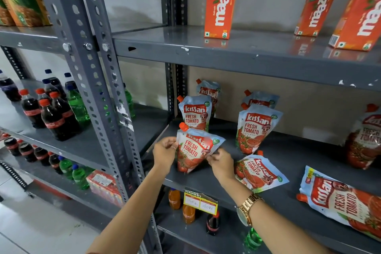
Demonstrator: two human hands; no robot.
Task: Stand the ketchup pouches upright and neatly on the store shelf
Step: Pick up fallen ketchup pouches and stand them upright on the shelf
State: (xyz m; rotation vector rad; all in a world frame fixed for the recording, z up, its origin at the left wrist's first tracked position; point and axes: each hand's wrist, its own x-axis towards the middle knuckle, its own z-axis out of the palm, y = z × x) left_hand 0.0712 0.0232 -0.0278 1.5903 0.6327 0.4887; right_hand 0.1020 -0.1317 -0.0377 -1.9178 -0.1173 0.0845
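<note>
I see left hand pinching left edge of held pouch, thumb and fingers pressed on it just below orange spout. Pouch sits between both hands, at front left of shelf, base low, long axis tilted, top leaning right. Right hand pinches lower right edge. Both hands equally near. I judge next move: turn top left until upright. Flat pouch lies just right of right fingers.

Even, soft indoor light, faint shelf glare (wide-angle bowing at edges), mild blur.
</note>
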